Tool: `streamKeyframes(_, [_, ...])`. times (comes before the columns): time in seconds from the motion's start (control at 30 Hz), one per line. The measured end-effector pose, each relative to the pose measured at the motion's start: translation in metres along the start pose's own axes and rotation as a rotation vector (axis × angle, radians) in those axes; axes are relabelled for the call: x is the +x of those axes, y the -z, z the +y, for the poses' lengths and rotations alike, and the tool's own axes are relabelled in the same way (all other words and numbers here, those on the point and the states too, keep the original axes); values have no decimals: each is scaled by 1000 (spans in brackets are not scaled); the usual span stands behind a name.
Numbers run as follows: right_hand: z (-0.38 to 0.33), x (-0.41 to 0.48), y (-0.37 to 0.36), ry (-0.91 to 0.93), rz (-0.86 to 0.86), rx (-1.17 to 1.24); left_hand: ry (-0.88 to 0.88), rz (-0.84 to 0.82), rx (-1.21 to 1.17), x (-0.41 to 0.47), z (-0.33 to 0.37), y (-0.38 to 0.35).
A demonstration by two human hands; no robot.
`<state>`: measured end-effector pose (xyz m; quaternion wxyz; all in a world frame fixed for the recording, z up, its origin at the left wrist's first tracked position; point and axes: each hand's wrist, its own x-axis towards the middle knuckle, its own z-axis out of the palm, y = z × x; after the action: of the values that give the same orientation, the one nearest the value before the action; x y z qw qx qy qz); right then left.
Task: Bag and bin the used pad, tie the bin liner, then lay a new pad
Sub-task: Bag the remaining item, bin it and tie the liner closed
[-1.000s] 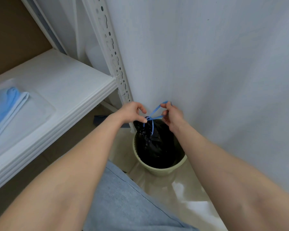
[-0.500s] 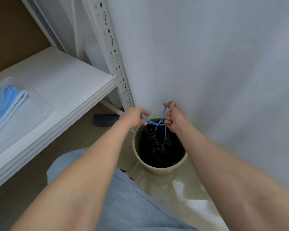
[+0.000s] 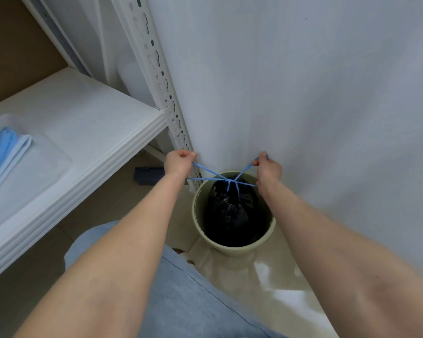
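Since a moment ago my two hands have drawn apart from each other, and the blue drawstrings [image 3: 206, 172] now run taut between them where before they hung in slack loops. My left hand [image 3: 178, 162] is a closed fist on the strings to the left of the bin, close against the perforated white upright [image 3: 156, 76] of the shelf frame. My right hand [image 3: 268, 167] is closed on the other ends, pinched between thumb and fingers, above the far right of the rim and near the white wall [image 3: 303, 93]. The strings cross in a knot at the gathered neck of the black bin liner [image 3: 230, 208], which stands bunched inside the pale green bin [image 3: 232, 250]. That bin sits on the glossy floor [image 3: 266, 284] against the wall. On the white shelf [image 3: 88, 123] to my left lies a folded blue and white pad [image 3: 5, 152], well apart from the bin. A dark blue object [image 3: 148, 175] lies on the floor under the shelf; I cannot tell what it is. My grey-clad knee [image 3: 181, 289] fills the bottom of the view.
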<state>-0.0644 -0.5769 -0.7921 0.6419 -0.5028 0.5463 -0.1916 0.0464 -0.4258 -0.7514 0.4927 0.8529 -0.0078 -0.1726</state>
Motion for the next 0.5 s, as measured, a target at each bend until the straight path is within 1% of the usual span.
streamKeyframes(0.07, [2,5,5,22,33,-21,-90,18,119,6,-4,7])
streamKeyframes(0.2, [5,15,5,107,71,-152,-196,-37,299,12,-11,16])
streamKeyframes(0.37, [10,27,6,118,95,-242,-211,-100,398,20,-24,25])
streamKeyframes(0.5, [15,31,12,133,104,-295,-212,-189,519,24,-32,31])
